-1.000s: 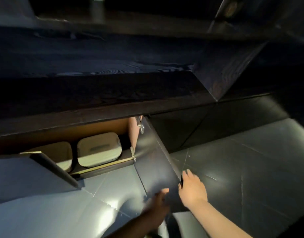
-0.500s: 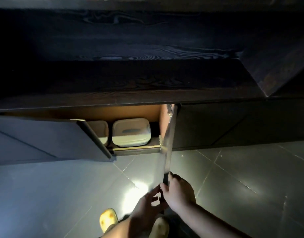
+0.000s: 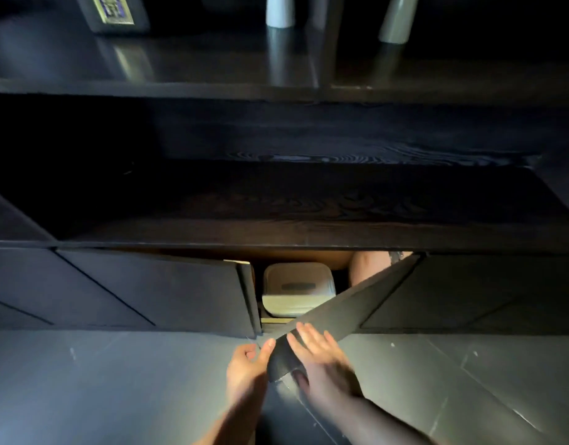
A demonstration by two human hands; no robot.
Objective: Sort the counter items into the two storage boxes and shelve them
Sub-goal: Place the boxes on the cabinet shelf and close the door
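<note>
My right hand [image 3: 321, 364] lies flat on the outer face of the dark right-hand cabinet door [image 3: 357, 306], fingers straight and pressing, the thumb tucked under the door's near corner. My left hand [image 3: 248, 364] is just beside it at the door's near edge, fingers loosely curled with the fingertips touching that edge; I cannot tell whether they really hold it. A second ago this door stood swung well out toward me and I held its free edge; now it has come most of the way round and slants across the opening. The dark left-hand cabinet door [image 3: 155, 293] has also swung in and now covers most of its side.

Through the narrow gap left between the doors I can see one pale, round-cornered plastic storage box with a lid [image 3: 297, 289] sitting on the light wooden cabinet shelf [image 3: 273, 320]. The second box, visible to its left a moment ago, is now hidden behind the left door.

I judge the sorting and shelving done, with only the closing left: one more push on the right door should bring it flush.

On the dark glossy worktop [image 3: 212, 65] far above stand a framed picture [image 3: 114, 11] and two pale vases [image 3: 279, 11].
</note>
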